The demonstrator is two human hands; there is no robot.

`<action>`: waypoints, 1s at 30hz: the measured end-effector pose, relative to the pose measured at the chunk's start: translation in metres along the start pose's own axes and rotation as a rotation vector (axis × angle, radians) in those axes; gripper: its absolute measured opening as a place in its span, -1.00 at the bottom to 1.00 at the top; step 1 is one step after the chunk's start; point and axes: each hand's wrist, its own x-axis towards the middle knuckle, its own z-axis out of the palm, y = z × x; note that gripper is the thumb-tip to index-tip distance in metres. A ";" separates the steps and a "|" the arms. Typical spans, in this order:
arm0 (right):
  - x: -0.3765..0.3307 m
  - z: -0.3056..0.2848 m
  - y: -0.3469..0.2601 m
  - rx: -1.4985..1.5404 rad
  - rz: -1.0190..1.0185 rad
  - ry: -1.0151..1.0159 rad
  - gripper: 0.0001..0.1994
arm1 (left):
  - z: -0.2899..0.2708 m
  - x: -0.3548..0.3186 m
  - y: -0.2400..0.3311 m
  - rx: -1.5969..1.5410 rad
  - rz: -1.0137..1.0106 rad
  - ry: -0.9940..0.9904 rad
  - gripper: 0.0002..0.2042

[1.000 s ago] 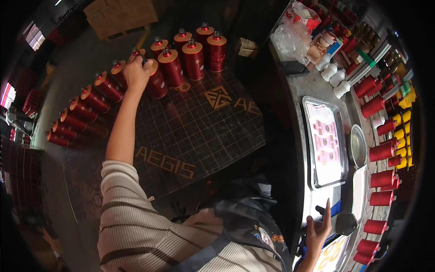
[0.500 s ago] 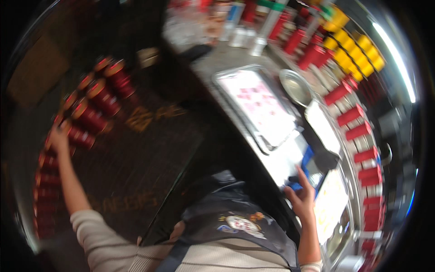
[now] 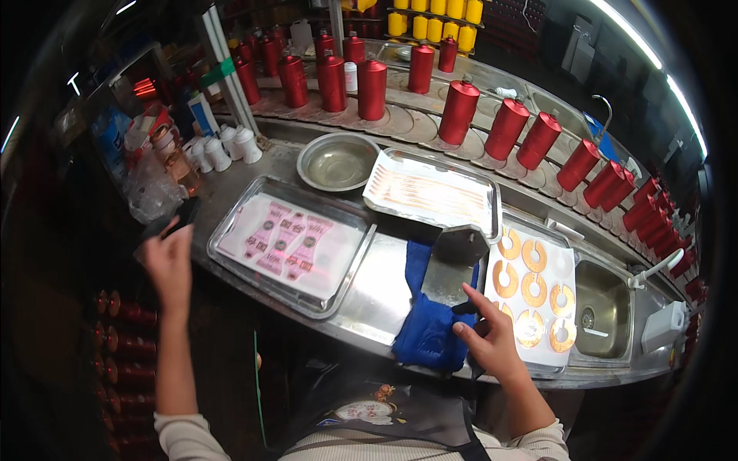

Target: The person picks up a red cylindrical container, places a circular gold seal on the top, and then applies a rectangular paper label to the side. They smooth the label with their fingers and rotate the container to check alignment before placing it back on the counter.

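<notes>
The left hand (image 3: 167, 261), its blurred fingers unreadable from here, hangs beside a steel tray (image 3: 261, 277) of pink labels (image 3: 286, 244). Behind, another tray (image 3: 496, 211) holds narrow strips (image 3: 430, 196). The right hand (image 3: 492, 338), thumb and forefinger spread, is over blue cloth (image 3: 430, 334), left of gold C-shaped labels (image 3: 525, 288).

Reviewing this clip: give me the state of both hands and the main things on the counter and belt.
Left hand: raised, fingers bent, grip unclear
Right hand: open, thumb and index finger apart
Blue cloth: rumpled
Pink labels: lying flat
Gold labels: C-shaped, laid out flat
Metal bowl: upright, uncovered
Red bottles: standing, unevenly spaced
</notes>
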 end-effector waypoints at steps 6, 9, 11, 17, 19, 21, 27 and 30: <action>0.009 -0.042 0.042 0.131 0.160 0.121 -0.35 | 0.339 0.118 0.064 0.149 0.364 -0.293 -0.17; 0.017 -0.058 0.066 0.207 0.245 0.224 -0.35 | 0.441 0.192 0.066 0.301 0.187 -0.389 0.23; 0.024 -0.070 0.069 0.231 0.314 0.280 -0.37 | 0.490 0.229 0.060 0.420 0.141 -0.317 0.36; 0.037 -0.069 0.088 0.273 0.404 0.311 -0.40 | 0.563 0.250 0.020 0.361 0.079 -0.253 0.08; 0.040 -0.064 0.090 0.269 0.403 0.289 -0.40 | 0.567 0.231 0.024 0.296 0.215 -0.193 0.00; 0.044 -0.061 0.093 0.354 0.374 0.257 -0.40 | 0.553 0.224 0.021 0.248 0.347 -0.155 -0.02; 0.022 -0.048 0.085 0.385 0.310 0.258 -0.39 | 0.408 0.139 0.123 -0.176 0.248 -0.506 -0.29; 0.017 -0.034 0.073 0.391 0.253 0.168 -0.39 | 0.293 0.068 0.158 -0.351 0.119 -0.595 -0.44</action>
